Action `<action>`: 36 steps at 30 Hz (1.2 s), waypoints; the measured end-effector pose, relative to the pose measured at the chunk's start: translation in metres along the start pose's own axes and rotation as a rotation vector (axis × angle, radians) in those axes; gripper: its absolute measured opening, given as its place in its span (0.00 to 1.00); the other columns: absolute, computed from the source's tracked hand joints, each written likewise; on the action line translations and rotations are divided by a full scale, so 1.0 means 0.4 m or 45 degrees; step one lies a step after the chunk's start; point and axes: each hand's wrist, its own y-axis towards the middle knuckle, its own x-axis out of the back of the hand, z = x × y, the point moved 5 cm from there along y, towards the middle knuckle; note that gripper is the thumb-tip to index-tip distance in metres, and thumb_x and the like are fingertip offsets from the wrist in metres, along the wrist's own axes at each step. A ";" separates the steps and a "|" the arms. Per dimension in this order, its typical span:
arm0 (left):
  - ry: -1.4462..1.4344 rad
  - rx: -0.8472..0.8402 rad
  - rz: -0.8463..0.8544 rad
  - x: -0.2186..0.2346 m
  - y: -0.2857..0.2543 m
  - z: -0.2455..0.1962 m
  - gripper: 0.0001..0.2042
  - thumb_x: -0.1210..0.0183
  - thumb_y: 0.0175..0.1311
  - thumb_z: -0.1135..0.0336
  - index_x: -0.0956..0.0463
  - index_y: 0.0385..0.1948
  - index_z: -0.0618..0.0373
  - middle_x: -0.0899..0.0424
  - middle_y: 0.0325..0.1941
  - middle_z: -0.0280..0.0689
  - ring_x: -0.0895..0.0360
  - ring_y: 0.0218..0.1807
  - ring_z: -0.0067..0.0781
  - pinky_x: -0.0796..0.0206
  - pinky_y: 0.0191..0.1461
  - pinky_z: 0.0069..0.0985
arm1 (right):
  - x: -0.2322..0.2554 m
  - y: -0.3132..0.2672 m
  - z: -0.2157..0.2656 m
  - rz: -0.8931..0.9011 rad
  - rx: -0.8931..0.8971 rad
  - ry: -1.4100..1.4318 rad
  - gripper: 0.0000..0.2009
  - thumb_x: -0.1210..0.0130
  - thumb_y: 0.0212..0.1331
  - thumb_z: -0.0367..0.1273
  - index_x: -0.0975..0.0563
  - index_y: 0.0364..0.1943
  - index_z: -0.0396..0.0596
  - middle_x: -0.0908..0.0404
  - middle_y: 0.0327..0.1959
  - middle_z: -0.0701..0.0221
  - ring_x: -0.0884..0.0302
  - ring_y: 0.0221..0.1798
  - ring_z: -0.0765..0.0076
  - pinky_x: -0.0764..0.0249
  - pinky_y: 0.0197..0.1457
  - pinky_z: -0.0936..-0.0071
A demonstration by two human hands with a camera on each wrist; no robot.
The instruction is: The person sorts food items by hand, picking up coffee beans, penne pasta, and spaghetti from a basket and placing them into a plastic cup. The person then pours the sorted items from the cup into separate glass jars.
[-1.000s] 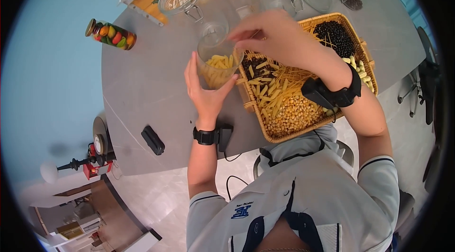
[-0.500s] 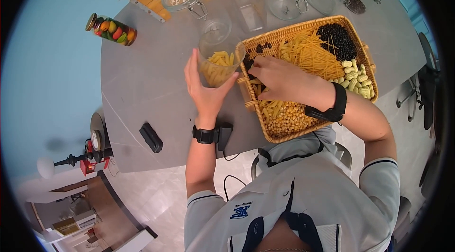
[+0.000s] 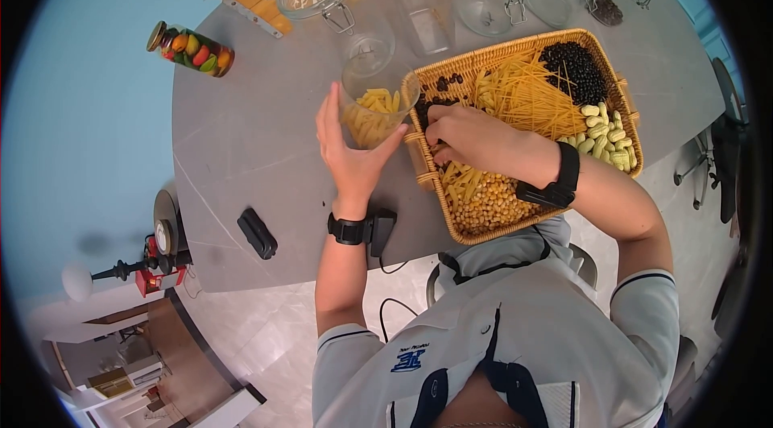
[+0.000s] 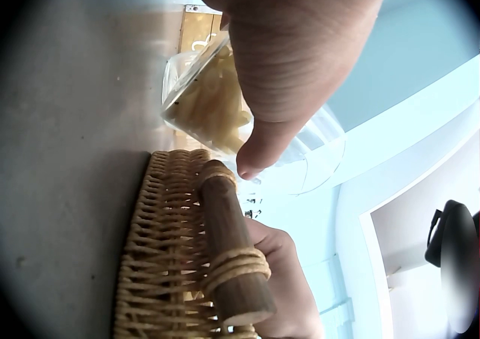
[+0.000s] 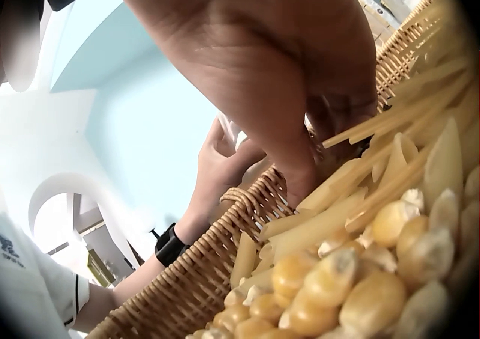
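My left hand (image 3: 354, 154) holds a clear jar (image 3: 348, 90), fingers on one side and thumb on the other. Penne pasta (image 3: 374, 118) fills its lower part; in the left wrist view the jar (image 4: 176, 102) looks tilted beside the basket. My right hand (image 3: 475, 134) reaches down into the wicker basket (image 3: 523, 223) at its left side. In the right wrist view its thumb and curled fingers (image 5: 300, 177) grip among the loose penne (image 5: 322, 219), the fingertips partly hidden. Corn kernels (image 5: 375, 301) lie close below that hand.
The basket also holds spaghetti (image 3: 523, 94), black beans (image 3: 573, 70) and peanuts (image 3: 608, 134). Behind stand open clip-top jars (image 3: 491, 13) and a tall clear container (image 3: 427, 17). A jar of colourful fruit (image 3: 193, 52) and a black case (image 3: 258, 233) are on the left.
My right hand has moved from the jar's mouth down and right into the basket, among the penne, and has stayed there since. The left hand keeps its hold on the jar.
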 end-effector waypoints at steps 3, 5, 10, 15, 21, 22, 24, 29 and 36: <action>-0.001 -0.003 0.000 -0.001 -0.001 0.001 0.49 0.18 0.38 0.66 0.35 0.69 0.62 0.27 0.64 0.49 0.28 0.65 0.49 0.34 0.67 0.40 | 0.000 0.001 -0.004 -0.023 -0.030 0.057 0.10 0.30 0.49 0.30 0.19 0.30 0.37 0.23 0.44 0.57 0.22 0.51 0.46 0.26 0.53 0.55; 0.000 -0.004 0.000 -0.001 -0.001 0.001 0.49 0.18 0.38 0.65 0.35 0.69 0.62 0.27 0.64 0.49 0.28 0.65 0.49 0.34 0.67 0.40 | 0.001 -0.002 -0.002 -0.052 -0.026 0.050 0.10 0.30 0.48 0.29 0.18 0.30 0.38 0.23 0.43 0.57 0.22 0.51 0.46 0.26 0.53 0.55; 0.000 -0.005 0.007 -0.002 0.000 0.000 0.49 0.18 0.38 0.65 0.35 0.69 0.62 0.27 0.64 0.49 0.28 0.65 0.49 0.34 0.67 0.40 | 0.009 0.004 -0.016 -0.032 0.036 0.206 0.06 0.30 0.48 0.27 0.15 0.30 0.41 0.21 0.36 0.62 0.19 0.41 0.54 0.25 0.46 0.62; 0.006 -0.002 0.003 -0.002 -0.001 -0.001 0.49 0.18 0.38 0.64 0.35 0.68 0.62 0.27 0.65 0.49 0.28 0.65 0.49 0.35 0.67 0.40 | 0.078 0.007 -0.025 -0.127 0.022 0.223 0.05 0.31 0.51 0.27 0.14 0.31 0.42 0.18 0.29 0.66 0.18 0.33 0.65 0.24 0.38 0.69; 0.002 0.008 0.009 -0.001 -0.003 0.001 0.49 0.18 0.38 0.64 0.35 0.68 0.61 0.27 0.65 0.49 0.29 0.65 0.49 0.35 0.68 0.40 | 0.224 0.005 0.014 -0.588 -0.118 0.514 0.06 0.34 0.58 0.29 0.15 0.37 0.42 0.17 0.29 0.69 0.20 0.32 0.74 0.26 0.37 0.76; -0.003 0.006 0.012 -0.002 -0.003 0.001 0.49 0.18 0.38 0.64 0.35 0.69 0.61 0.27 0.65 0.49 0.29 0.65 0.49 0.35 0.68 0.40 | 0.236 0.015 0.035 -0.637 -0.081 0.464 0.07 0.34 0.58 0.29 0.15 0.38 0.41 0.16 0.30 0.69 0.20 0.32 0.74 0.25 0.37 0.76; -0.004 0.001 0.022 -0.004 -0.002 0.000 0.49 0.18 0.38 0.64 0.35 0.69 0.61 0.27 0.65 0.49 0.29 0.65 0.49 0.35 0.68 0.40 | 0.236 0.034 0.070 -0.689 0.012 0.411 0.08 0.35 0.59 0.29 0.16 0.39 0.41 0.16 0.31 0.69 0.20 0.32 0.74 0.25 0.37 0.76; -0.011 -0.014 0.018 -0.004 0.000 -0.003 0.49 0.18 0.38 0.65 0.35 0.69 0.61 0.27 0.65 0.49 0.29 0.65 0.49 0.35 0.68 0.40 | 0.171 0.084 0.088 -0.651 0.161 0.369 0.10 0.35 0.59 0.29 0.16 0.44 0.42 0.15 0.34 0.67 0.18 0.35 0.72 0.22 0.41 0.75; -0.001 0.006 -0.004 0.001 -0.003 0.000 0.49 0.18 0.38 0.65 0.35 0.69 0.60 0.27 0.65 0.48 0.29 0.65 0.49 0.35 0.68 0.40 | 0.211 0.022 0.041 -0.625 -0.055 0.336 0.11 0.34 0.57 0.27 0.17 0.44 0.41 0.14 0.34 0.64 0.14 0.36 0.66 0.19 0.41 0.70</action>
